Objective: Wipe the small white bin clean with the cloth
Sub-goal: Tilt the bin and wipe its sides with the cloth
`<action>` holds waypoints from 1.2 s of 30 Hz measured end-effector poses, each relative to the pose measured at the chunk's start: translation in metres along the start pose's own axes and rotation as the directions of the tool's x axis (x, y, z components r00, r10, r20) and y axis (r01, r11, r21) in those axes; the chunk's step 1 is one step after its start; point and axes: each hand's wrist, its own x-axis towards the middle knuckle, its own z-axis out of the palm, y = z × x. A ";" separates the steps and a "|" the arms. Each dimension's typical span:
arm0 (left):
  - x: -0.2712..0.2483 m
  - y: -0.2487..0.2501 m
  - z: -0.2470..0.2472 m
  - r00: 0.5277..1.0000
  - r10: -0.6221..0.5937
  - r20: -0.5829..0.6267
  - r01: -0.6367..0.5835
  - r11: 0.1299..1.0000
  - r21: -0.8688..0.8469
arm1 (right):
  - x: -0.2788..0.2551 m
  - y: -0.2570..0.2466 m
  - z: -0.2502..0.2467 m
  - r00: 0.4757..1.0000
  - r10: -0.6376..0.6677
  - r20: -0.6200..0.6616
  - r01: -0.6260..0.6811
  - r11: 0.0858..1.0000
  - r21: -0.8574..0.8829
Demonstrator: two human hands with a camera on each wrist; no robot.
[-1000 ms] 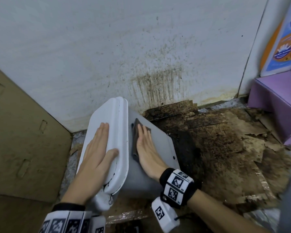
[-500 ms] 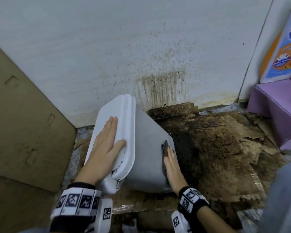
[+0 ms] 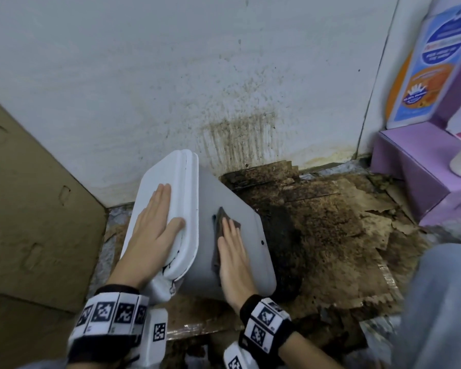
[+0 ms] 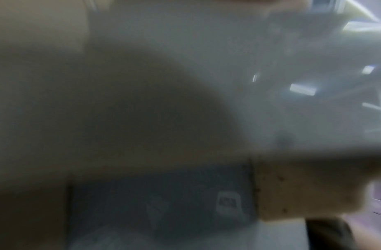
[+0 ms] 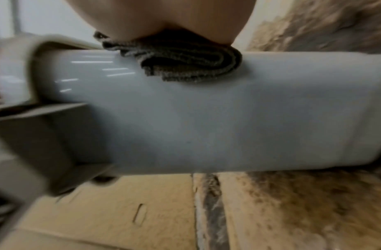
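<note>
The small white bin point(image 3: 240, 209) lies tipped on its side on the floor, lid point(image 3: 168, 182) facing left. My left hand point(image 3: 155, 227) lies flat on the lid with straight fingers. A dark grey folded cloth point(image 3: 224, 219) sits on the bin's upper side wall, and my right hand point(image 3: 232, 251) presses it flat with straight fingers. From the right wrist view the cloth point(image 5: 176, 59) shows bunched under my palm on the bin's wall point(image 5: 206, 118). The left wrist view is blurred and shows only a pale surface close up.
A stained white wall point(image 3: 224, 89) stands right behind the bin. Dirty, torn brown cardboard point(image 3: 330, 222) covers the floor to the right. A cardboard panel point(image 3: 32, 209) leans at the left. A purple box point(image 3: 415, 166) with a bottle point(image 3: 423, 62) stands at the far right.
My right hand slid the cloth from the bin's side wall near the lid down to its right edge, then back onto the middle of the wall. The left hand stayed on the lid.
</note>
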 end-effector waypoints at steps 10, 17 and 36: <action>-0.004 -0.007 -0.002 1.000 -0.006 -0.010 0.005 0.999 -0.034 | -0.010 0.017 0.001 0.975 -0.216 -0.049 0.212 0.974 -0.081; -0.006 -0.006 -0.004 1.000 -0.017 -0.014 0.016 0.997 -0.074 | -0.011 0.093 -0.013 0.988 0.061 -0.140 -0.062 0.998 -0.004; -0.001 -0.002 -0.001 1.000 -0.019 -0.003 0.019 1.000 -0.016 | -0.013 0.022 0.009 0.946 0.056 -0.319 -0.012 0.990 0.138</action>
